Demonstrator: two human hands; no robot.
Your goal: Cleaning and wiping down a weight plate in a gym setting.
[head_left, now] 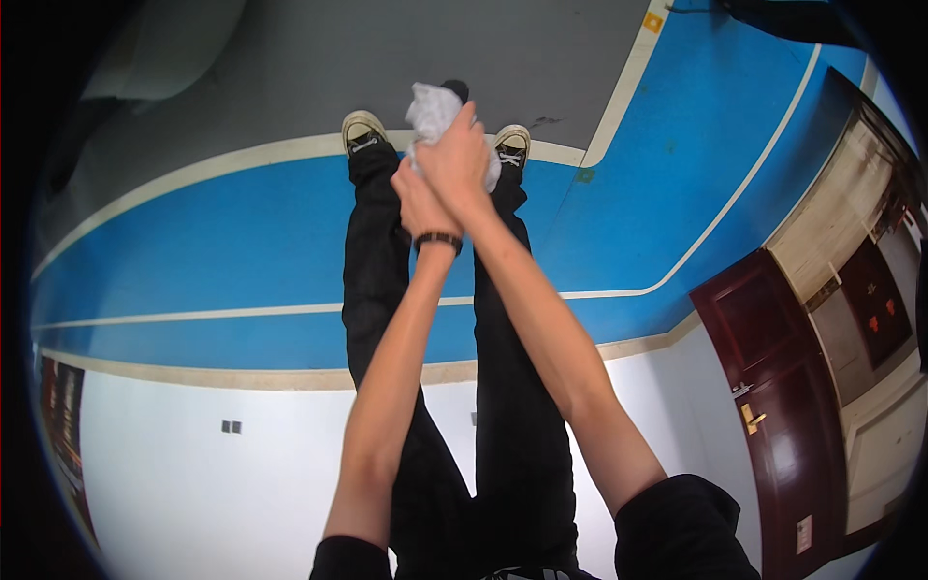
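Observation:
A crumpled white cloth (432,110) is bunched around a dark object whose rounded black end (455,89) sticks out at the top. What the dark object is cannot be made out. My right hand (458,156) grips the cloth, its fingers pointing away from me. Below and to the left, my left hand (424,199), with a dark bracelet (439,241) on its wrist, is closed against the same bundle. The two hands overlap, and the right one hides part of the left. Some cloth bulges out to the right of my right hand.
My black canvas shoes (364,134) stand apart on a blue and grey floor (239,239) with white lines. Behind my legs runs a white wall (217,478). At the right is a dark red door (783,406) with a brass handle. A dark object (790,20) juts in at the upper right.

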